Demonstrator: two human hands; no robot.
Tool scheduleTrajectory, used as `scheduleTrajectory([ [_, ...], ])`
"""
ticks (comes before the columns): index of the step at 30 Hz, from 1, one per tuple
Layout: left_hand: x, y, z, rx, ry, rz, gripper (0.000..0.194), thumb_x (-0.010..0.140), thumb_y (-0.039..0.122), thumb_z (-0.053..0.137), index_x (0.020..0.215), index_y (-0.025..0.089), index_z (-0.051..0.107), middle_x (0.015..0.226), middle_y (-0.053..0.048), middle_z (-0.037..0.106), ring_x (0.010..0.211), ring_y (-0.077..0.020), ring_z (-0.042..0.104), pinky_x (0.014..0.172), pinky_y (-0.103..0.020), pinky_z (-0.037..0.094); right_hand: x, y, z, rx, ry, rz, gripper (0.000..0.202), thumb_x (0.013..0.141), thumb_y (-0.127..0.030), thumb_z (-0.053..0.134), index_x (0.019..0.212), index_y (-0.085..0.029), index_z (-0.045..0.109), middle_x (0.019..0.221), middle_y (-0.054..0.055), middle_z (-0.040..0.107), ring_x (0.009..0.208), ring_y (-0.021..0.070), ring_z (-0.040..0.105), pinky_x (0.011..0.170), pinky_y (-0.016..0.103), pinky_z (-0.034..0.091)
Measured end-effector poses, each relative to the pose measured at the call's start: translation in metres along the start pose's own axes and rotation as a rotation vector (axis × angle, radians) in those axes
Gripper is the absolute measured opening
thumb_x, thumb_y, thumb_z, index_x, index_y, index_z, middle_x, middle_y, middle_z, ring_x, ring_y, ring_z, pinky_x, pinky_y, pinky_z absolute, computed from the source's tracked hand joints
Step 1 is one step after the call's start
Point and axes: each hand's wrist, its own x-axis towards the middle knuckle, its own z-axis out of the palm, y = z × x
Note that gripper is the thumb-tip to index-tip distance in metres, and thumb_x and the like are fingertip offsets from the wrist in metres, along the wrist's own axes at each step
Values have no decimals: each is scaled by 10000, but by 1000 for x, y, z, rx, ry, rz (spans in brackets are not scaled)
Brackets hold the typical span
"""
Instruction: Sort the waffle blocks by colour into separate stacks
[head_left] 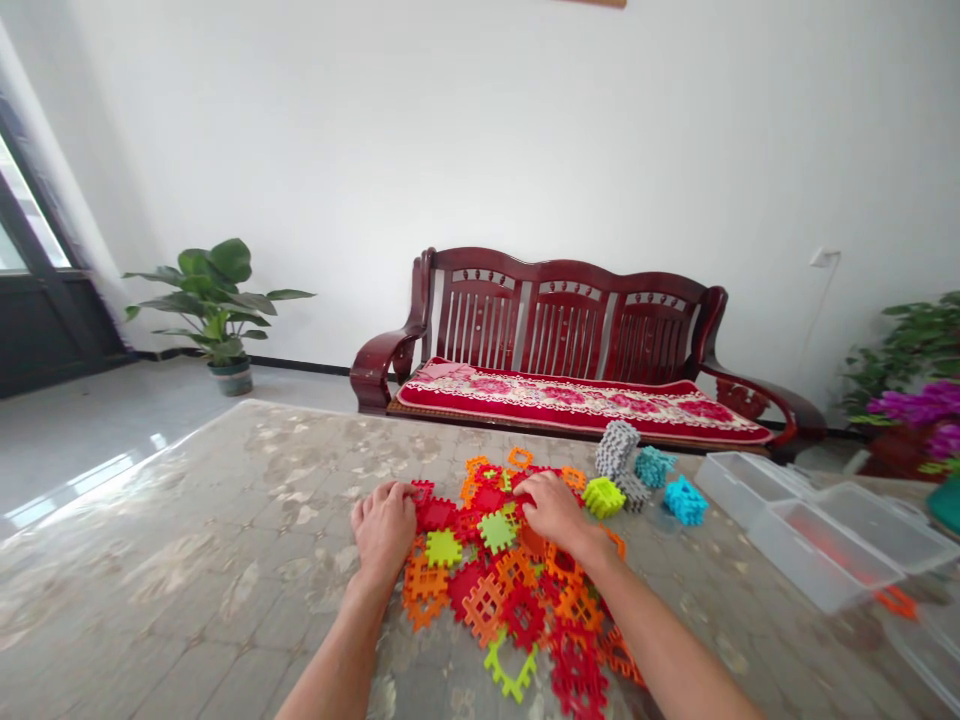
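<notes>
A pile of flat notched plastic building pieces in red, orange and lime green [497,531] lies spread on the covered table. At the pile's left edge, my left hand [384,527] is closed with its fingers bent around the edge of a red notched piece [423,490]; its thumb is mostly hidden. My right hand [553,510] rests palm down over the pile's upper right part, fingers apart, with fingertips touching the pieces near a small green one [506,481]. Nothing shows held in it. A lime square piece [444,548] sits between the hands.
Assembled grey [617,448], teal [654,466], blue [685,501] and lime green [604,497] block shapes stand right of the pile. Beyond them are clear plastic boxes [832,560], with an orange piece [895,602] beside. A wooden bench [566,315] stands behind the table.
</notes>
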Motion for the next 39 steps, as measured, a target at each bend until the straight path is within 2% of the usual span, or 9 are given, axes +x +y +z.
scheduleTrajectory([
  [5,1,-1,2,-12,2,1,398,905,235,345,1077,273,702,1225,-59,654,1180,-233,547,1068,-415,286,4,-9,-1,-42,52,22,361,811,-86,485,1012,-233,747,1087,44,721,1070,201,572,979,308,376],
  [9,1,-3,5,-20,16,15,364,891,249,380,1034,279,713,1210,-50,663,1153,-232,555,1068,-422,275,15,-23,6,-18,-8,-34,363,829,-109,478,1023,-254,748,1140,30,705,1127,206,541,998,323,364],
  [14,2,-5,7,-28,25,30,352,895,285,395,1024,296,722,1208,-44,665,1141,-235,552,1053,-424,279,14,-22,8,115,0,-67,464,800,-95,495,1189,-257,688,1240,12,676,1166,186,539,1026,317,360],
  [18,2,-4,8,-29,35,29,359,897,290,399,1050,304,723,1234,-50,656,1163,-240,544,1065,-442,272,2,-25,-3,183,26,-20,340,792,-121,554,1047,-252,736,1095,9,727,1078,192,579,969,313,400],
  [21,2,-4,10,-28,38,26,363,901,303,400,1068,298,723,1260,-59,647,1188,-251,537,1081,-457,265,-10,-48,-10,228,52,-107,199,804,-201,636,966,-257,738,994,-5,731,1015,178,569,922,296,408],
  [25,2,-5,9,-42,34,25,359,895,306,412,1085,296,716,1274,-62,643,1212,-248,533,1087,-455,276,-17,-91,-5,109,-47,-377,279,767,-395,749,1011,-263,718,1022,4,704,1019,197,514,928,332,380],
  [27,2,-5,8,-55,29,24,362,895,297,406,1084,294,714,1284,-63,638,1226,-241,529,1095,-452,272,-17,-106,0,17,-93,-422,319,760,-433,752,1008,-238,708,1046,25,690,1041,218,490,928,357,374],
  [32,1,-4,5,-71,13,14,360,894,296,406,1085,292,712,1292,-58,634,1229,-239,529,1101,-447,265,-12,-115,6,-171,-100,-396,237,835,-388,675,961,-189,698,1033,80,677,1065,248,486,930,379,375],
  [39,2,-5,6,-47,26,31,342,894,305,424,1081,298,710,1247,-46,660,1195,-230,538,1076,-419,279,-11,-120,10,-264,-53,-480,195,913,-225,517,969,-166,694,995,110,691,1028,241,520,936,383,384],
])
